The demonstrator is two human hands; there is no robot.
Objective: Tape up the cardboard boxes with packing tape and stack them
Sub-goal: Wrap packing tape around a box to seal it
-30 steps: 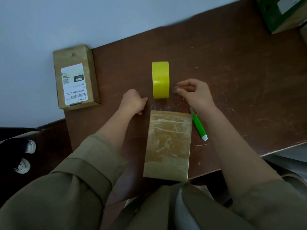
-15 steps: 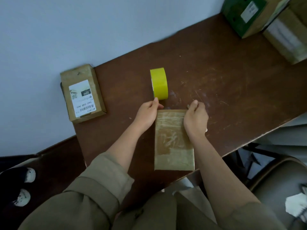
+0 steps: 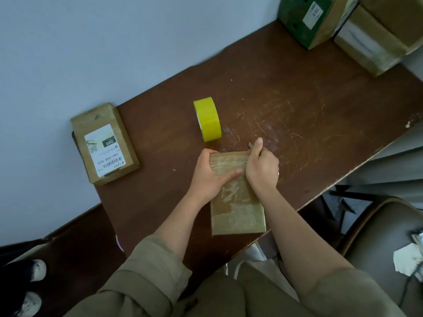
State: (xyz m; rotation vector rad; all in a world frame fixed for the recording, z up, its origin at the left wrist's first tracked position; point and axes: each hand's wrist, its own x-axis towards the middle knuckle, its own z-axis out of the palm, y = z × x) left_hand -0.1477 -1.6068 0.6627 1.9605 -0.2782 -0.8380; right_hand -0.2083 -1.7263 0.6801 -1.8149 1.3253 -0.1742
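A cardboard box [image 3: 237,197], flat and covered in shiny clear tape, is seen from the head camera lying at the near edge of a scratched brown table [image 3: 309,124]. Its far end is gripped from the left side by the left hand [image 3: 209,173], with the thumb laid flat across the taped top and the fingers curled over the far corner. The right side of the same end is held by the right hand [image 3: 262,167], fingers curled down along the edge; a small pale tip is seen just beside its forefinger, but what it is cannot be told. A yellow roll of tape [image 3: 207,118] is stood on its edge just beyond the box, untouched. A second box with a white label [image 3: 104,144] is placed well to the left, at the table's corner by the wall. More boxes [image 3: 348,26] are gathered at the far right corner.
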